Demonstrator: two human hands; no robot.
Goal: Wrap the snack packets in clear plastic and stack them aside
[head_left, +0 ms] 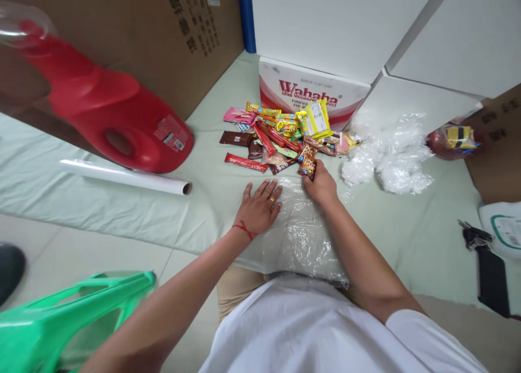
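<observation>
My left hand [259, 207] lies flat with fingers spread at the left edge of a clear plastic bag [307, 237], which is spread on the pale green cloth in front of me. In my right hand [323, 185] is a small brown cookie packet [308, 166], gripped by its near end beside the snack pile. That pile holds several wrapped snacks: a red stick packet [246, 162], a dark brown packet [236, 138], a pink packet [238, 115] and a yellow packet [316, 120]. Part of the right fingers is hidden behind the hand.
Behind the snacks stands a Wahaha carton [313, 90]. Crumpled clear bags [391, 153] lie to the right, near a filled bag [458, 139]. A red jug [122, 112] and a white roll [126, 176] are left; a green stool [77, 318] stands below. Keys [474, 234] lie far right.
</observation>
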